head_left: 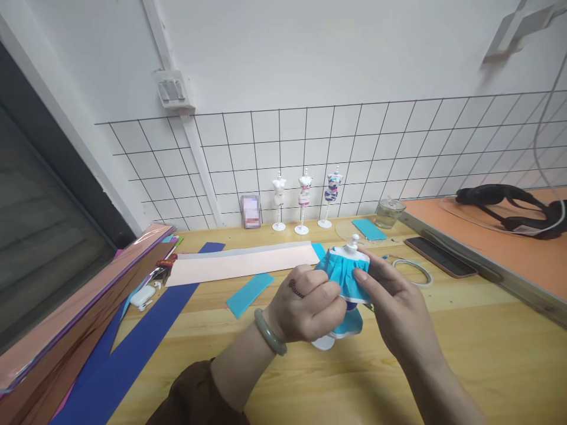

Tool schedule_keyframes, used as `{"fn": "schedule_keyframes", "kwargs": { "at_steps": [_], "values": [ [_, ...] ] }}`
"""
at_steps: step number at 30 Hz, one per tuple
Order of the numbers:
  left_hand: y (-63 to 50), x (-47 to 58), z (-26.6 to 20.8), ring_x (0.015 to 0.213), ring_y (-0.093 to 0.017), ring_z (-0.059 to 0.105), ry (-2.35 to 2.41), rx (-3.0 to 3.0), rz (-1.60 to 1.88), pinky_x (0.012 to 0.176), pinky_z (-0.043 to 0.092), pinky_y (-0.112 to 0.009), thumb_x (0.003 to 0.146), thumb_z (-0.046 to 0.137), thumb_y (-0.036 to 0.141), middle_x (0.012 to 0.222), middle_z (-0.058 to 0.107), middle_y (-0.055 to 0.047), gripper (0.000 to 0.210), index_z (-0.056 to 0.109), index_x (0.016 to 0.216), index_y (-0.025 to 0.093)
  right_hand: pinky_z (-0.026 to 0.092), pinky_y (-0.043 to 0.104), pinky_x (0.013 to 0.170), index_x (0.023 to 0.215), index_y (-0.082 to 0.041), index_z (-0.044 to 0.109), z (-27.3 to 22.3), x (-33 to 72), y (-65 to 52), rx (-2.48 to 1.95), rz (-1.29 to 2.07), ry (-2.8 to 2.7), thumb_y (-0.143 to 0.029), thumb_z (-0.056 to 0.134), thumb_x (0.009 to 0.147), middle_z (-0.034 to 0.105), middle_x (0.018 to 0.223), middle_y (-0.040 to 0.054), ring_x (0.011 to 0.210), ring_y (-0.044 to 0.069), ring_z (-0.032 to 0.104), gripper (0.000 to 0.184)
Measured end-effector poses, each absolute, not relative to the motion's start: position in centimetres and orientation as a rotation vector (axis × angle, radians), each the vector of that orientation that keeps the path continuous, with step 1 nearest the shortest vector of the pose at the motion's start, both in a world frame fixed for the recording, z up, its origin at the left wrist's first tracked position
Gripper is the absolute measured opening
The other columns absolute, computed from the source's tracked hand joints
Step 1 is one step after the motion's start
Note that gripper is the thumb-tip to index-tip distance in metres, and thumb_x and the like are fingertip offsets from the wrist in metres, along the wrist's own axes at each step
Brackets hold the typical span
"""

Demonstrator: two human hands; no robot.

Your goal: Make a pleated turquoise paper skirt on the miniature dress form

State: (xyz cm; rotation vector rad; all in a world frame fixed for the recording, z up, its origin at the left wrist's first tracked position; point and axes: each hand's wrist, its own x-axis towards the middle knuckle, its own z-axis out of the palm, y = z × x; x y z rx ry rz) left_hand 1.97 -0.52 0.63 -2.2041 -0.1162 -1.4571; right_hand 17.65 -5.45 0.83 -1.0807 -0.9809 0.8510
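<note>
A small white dress-form mannequin (354, 242) stands between my hands, its round base (323, 343) partly showing below. Pleated bright-blue paper (348, 274) with a white edge wraps its chest like a dress. A second blue paper piece (349, 324) hangs lower, near the base. My left hand (310, 302), with a bangle and a ring, is closed on the left side of the pleated paper; its fingertips are hidden. With the thumb on the front and fingers behind, my right hand (394, 298) grips the right side of the paper.
Three more mini mannequins (303, 198) stand by the wall grid. Blue paper strips (250, 294), a long pale pink strip (248, 262) and dark blue paper (146, 336) lie leftward, near scissors (166, 265) and an earbud case (142, 296). Rightward are a glass (390, 212), a phone (440, 257) and a coiled cable (427, 274).
</note>
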Motion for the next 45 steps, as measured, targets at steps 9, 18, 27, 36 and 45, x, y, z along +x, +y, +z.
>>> {"fn": "schedule_keyframes", "kwargs": {
  "at_steps": [9,18,27,36,45],
  "values": [
    [-1.3,1.9,1.6,0.078,-0.018,0.056,-0.377,-2.307,-1.864,0.075,0.047,-0.036,0.079,0.064,0.033,0.077,0.062,-0.002,0.018,0.057,0.09,0.02,0.055,0.029,0.082,0.112,-0.029,0.066,0.8,17.7,-5.7,-1.074,0.844,-1.009,-0.041,0.072,0.075,0.069,0.115,0.0028,0.103,0.022,0.064,0.039],
    [-1.4,1.9,2.3,0.119,-0.027,0.05,-1.449,-3.33,-1.882,0.098,0.042,-0.043,0.081,0.061,0.052,0.133,0.051,-0.013,0.06,0.046,0.13,0.021,0.052,0.031,0.087,0.114,-0.028,0.064,0.5,16.8,-5.9,-1.056,0.796,-1.124,-0.042,0.066,0.08,0.067,0.118,0.0034,0.109,0.023,0.061,0.037],
    [-1.2,1.9,1.8,0.108,-0.025,0.053,-1.339,-3.409,-1.73,0.091,0.047,-0.04,0.083,0.057,0.051,0.116,0.058,-0.01,0.049,0.049,0.121,0.021,0.042,0.031,0.095,0.117,-0.029,0.059,0.4,16.4,-6.6,-1.226,0.612,-1.462,-0.047,0.041,0.093,0.058,0.124,0.0036,0.118,0.023,0.05,0.035],
    [-1.2,1.8,1.8,0.114,-0.023,0.05,-1.312,-3.416,-1.577,0.101,0.041,-0.044,0.089,0.046,0.052,0.117,0.056,-0.011,0.041,0.05,0.113,0.019,0.043,0.034,0.09,0.117,-0.028,0.056,-0.8,16.1,-6.1,-1.248,0.561,-1.522,-0.048,0.037,0.094,0.06,0.113,0.005,0.103,0.022,0.055,0.035],
    [-1.2,1.7,2.1,0.12,-0.025,0.049,-1.309,-3.443,-1.535,0.103,0.04,-0.045,0.088,0.046,0.054,0.123,0.055,-0.012,0.047,0.048,0.121,0.02,0.045,0.033,0.09,0.118,-0.027,0.057,-0.4,16.2,-6.2,-1.254,0.607,-1.492,-0.051,0.041,0.092,0.062,0.115,0.0047,0.105,0.022,0.057,0.039]
  ]
}}
